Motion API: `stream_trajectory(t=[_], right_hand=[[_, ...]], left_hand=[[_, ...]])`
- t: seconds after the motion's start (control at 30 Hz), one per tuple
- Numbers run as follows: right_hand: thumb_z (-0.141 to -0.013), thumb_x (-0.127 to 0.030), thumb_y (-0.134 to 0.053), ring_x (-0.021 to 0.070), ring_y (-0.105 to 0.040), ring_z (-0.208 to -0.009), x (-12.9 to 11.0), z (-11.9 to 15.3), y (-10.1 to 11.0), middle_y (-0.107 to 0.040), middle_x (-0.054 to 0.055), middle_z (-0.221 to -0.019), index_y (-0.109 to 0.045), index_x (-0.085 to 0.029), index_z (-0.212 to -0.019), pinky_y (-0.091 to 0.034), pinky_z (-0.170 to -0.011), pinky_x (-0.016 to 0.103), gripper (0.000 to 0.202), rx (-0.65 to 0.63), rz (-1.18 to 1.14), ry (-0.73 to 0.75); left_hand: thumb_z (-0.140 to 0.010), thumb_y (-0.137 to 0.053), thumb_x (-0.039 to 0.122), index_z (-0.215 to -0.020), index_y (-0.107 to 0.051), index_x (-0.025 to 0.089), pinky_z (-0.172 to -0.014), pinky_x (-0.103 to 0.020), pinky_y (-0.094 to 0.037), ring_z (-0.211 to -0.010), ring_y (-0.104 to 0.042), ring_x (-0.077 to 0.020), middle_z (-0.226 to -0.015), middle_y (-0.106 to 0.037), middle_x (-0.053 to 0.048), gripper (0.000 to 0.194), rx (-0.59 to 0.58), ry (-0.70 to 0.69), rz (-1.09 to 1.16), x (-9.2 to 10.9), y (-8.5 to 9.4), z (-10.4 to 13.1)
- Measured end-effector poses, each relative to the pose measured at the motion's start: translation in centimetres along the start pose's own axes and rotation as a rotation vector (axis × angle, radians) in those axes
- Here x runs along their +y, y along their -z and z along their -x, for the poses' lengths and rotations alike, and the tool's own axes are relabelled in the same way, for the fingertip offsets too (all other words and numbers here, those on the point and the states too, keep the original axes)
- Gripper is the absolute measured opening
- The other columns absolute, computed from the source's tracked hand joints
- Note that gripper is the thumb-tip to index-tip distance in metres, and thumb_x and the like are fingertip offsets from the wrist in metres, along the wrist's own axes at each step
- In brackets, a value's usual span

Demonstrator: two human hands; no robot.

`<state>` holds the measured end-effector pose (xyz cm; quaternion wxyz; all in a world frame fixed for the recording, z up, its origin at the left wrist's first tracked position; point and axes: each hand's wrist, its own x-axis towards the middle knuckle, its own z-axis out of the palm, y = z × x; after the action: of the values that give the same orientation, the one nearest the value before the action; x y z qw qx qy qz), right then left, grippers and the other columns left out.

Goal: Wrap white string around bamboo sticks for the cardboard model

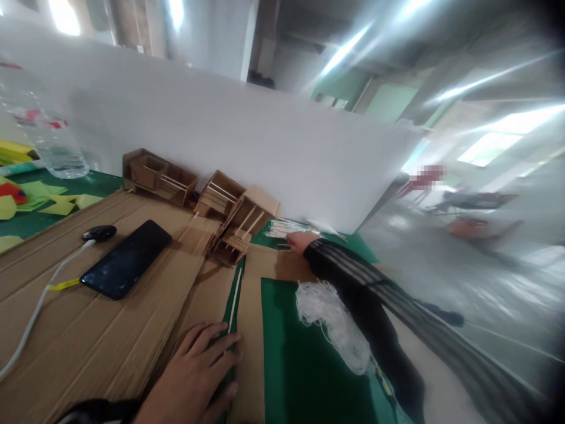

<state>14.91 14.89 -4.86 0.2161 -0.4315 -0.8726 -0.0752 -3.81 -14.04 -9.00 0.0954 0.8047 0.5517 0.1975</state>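
My left hand lies palm down with fingers spread, across a cardboard edge and a narrow green gap. Beside its fingertips a thin pale wooden stick runs along that gap. Farther off, my right hand reaches over a cardboard strip to a bundle of pale sticks in clear wrapping. Its fingers look curled together; what they hold, if anything, is too small to make out. Just beyond the left hand stand small open cardboard boxes with sticks across them.
A black phone and a black mouse-like object with a white cable rest on a large cardboard sheet. Clear tangled cord lies under my right forearm. Water bottles and coloured paper are left. A white partition borders the back.
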Motion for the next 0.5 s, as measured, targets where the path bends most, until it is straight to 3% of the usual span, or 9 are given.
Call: stream_trajectory(t=[0.13,0.23,0.3,0.43,0.5], right_hand=[[-0.095,-0.030,-0.048,0.0201,-0.060,-0.100,0.8,-1.8,0.6,-0.058,0.007,-0.118,-0.056,-0.015,-0.118,-0.051,-0.084,0.040,0.029,-0.230,0.070,0.061],[-0.091,-0.030,-0.055,0.0199,-0.061,-0.097,1.2,-3.7,2.5,-0.060,0.008,-0.113,-0.058,-0.015,-0.112,-0.051,-0.083,0.040,0.026,-0.278,0.084,0.099],[-0.090,-0.023,-0.055,0.0236,-0.059,-0.099,1.1,-4.3,4.8,-0.064,0.013,-0.103,-0.063,-0.011,-0.097,-0.046,-0.089,0.040,0.016,-0.229,0.074,0.106],[-0.099,-0.026,-0.032,0.0201,-0.059,-0.099,-0.9,-1.2,11.5,-0.064,0.010,-0.103,-0.054,-0.015,-0.102,-0.045,-0.089,0.038,0.025,-0.029,-0.034,0.082],[-0.098,-0.027,-0.034,0.0160,-0.063,-0.090,-2.7,2.4,14.8,-0.066,0.005,-0.097,-0.050,-0.020,-0.102,-0.050,-0.082,0.033,0.018,0.156,-0.451,0.059]], left_hand=[[-0.083,-0.057,0.023,-0.115,-0.060,0.029,-0.102,-0.046,-0.043,-0.123,-0.049,-0.0264,-0.130,-0.060,0.001,0.033,0.031,-0.009,0.005,0.1,0.0,-0.2],[-0.084,-0.056,0.024,-0.120,-0.057,0.032,-0.102,-0.047,-0.043,-0.125,-0.048,-0.0266,-0.132,-0.058,0.003,0.037,0.006,-0.001,-0.017,-0.1,-0.1,-0.1],[-0.086,-0.054,0.025,-0.123,-0.055,0.033,-0.102,-0.047,-0.044,-0.127,-0.046,-0.0266,-0.135,-0.055,0.004,0.037,-0.007,0.000,-0.033,-0.3,-0.3,0.0],[-0.089,-0.051,0.028,-0.122,-0.056,0.033,-0.103,-0.044,-0.044,-0.128,-0.046,-0.0252,-0.137,-0.054,0.003,0.034,0.026,-0.005,-0.034,-0.4,-0.2,0.3],[-0.088,-0.051,0.028,-0.125,-0.053,0.033,-0.102,-0.040,-0.046,-0.125,-0.049,-0.0232,-0.134,-0.056,0.002,0.037,0.062,0.000,-0.005,0.2,0.0,0.3]])
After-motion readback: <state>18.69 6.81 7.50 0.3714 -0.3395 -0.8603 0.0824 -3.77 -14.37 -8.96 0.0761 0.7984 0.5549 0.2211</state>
